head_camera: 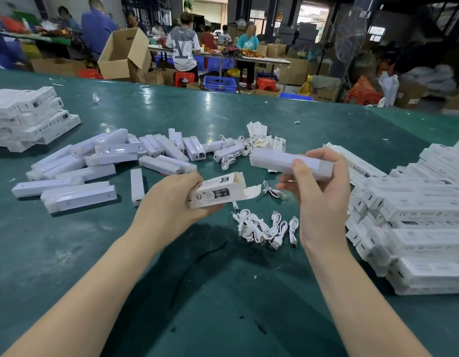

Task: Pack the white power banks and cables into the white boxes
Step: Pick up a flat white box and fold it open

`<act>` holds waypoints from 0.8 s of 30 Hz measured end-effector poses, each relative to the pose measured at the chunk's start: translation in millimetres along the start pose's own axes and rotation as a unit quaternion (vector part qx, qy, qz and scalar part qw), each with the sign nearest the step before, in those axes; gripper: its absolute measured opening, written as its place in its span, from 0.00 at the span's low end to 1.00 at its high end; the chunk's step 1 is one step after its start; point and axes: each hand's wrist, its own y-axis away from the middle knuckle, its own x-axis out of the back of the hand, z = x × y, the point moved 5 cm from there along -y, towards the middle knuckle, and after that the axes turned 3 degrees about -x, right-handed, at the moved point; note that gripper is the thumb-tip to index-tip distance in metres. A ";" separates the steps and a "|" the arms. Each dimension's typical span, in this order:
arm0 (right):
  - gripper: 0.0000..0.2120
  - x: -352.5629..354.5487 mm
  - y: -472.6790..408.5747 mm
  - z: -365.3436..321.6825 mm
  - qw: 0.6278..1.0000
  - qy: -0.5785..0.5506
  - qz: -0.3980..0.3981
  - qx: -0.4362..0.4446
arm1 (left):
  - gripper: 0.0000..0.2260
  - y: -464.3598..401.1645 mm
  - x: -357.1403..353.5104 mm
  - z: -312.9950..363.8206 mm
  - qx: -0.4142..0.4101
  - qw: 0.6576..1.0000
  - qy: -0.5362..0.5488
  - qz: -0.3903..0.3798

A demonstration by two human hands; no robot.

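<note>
Left hand hiding box end, right hand gripping power bank

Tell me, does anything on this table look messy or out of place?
Mostly work clutter. The power banks lie scattered, not stacked, small paper scraps dot the green table, and the cables sit in a loose tangle. Nothing looks broken or spilled.

Dark printed label panels are seen on the white box — their lettering is too small to be read. "CE" marks can just be made out on the stacked boxes right of the right-hand grip — nothing more is legible.
</note>
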 end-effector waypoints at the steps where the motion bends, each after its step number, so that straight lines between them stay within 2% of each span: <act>1: 0.06 0.3 -0.1 -0.8 1.000 -0.001 0.001 0.000 | 0.18 0.2 1.8 0.4 -0.008 1.000 -0.008 0.009; 9: 0.05 -5.4 3.4 -8.5 0.999 -0.004 -0.036 0.009 | 0.21 2.0 15.5 9.4 -0.071 0.988 -0.086 0.103; 24: 0.08 -14.6 20.4 -18.2 0.991 0.087 -0.035 0.099 | 0.18 3.7 19.3 8.4 -0.054 0.979 -0.117 0.159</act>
